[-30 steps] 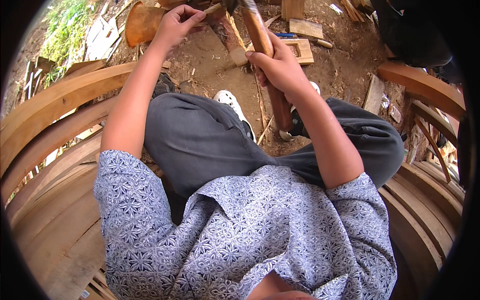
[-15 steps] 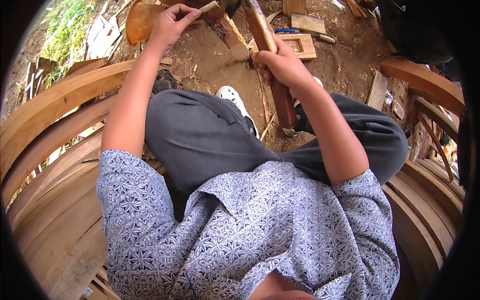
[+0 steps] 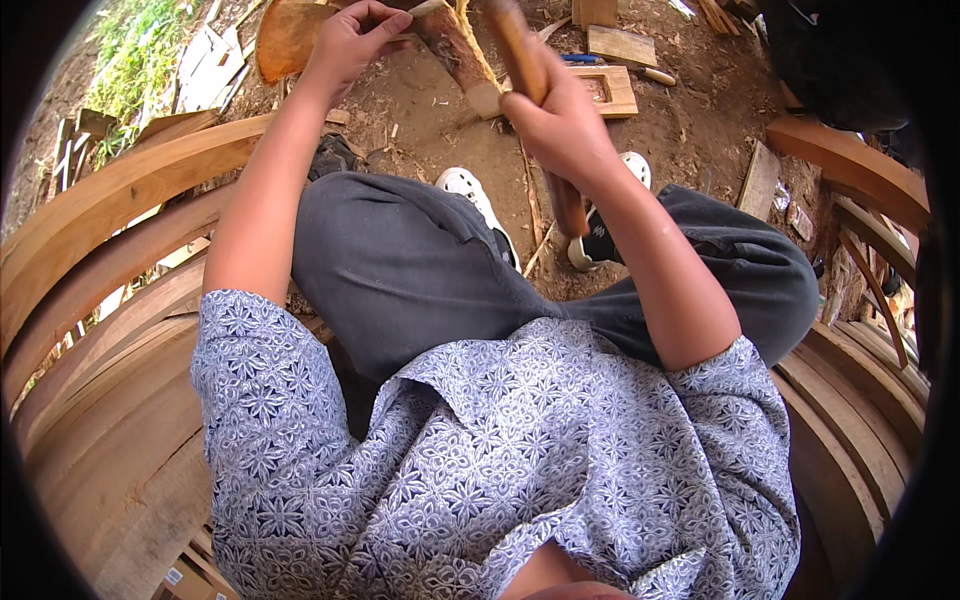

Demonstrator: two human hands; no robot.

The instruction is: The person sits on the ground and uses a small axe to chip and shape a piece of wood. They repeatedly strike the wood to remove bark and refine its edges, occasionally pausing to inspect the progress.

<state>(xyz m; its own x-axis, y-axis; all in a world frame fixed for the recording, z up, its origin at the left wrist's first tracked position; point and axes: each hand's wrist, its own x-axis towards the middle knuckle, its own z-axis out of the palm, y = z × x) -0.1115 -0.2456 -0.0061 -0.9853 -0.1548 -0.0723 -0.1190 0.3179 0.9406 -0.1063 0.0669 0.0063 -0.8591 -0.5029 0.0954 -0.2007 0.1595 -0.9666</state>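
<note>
My right hand (image 3: 562,122) is closed around a long brown wooden handle (image 3: 565,205) that runs from the top of the picture down between my knees. My left hand (image 3: 352,40) reaches far forward and pinches the end of a short wooden piece (image 3: 455,48) that slants across the dirt. The upper end of the handle passes out of the picture, so its head is hidden. I sit with grey trousers (image 3: 400,265) and white shoes (image 3: 470,190) on bare earth.
Curved wooden planks (image 3: 110,210) stack up on my left, and more curved planks (image 3: 850,170) on my right. A small wooden frame (image 3: 610,90), a flat board (image 3: 620,42), a round wooden slab (image 3: 285,35) and scraps lie on the dirt ahead. Grass (image 3: 130,50) grows at the upper left.
My right hand has slid up along the handle and moved leftward toward the top. The left hand stays on the short wooden piece with hardly any shift.
</note>
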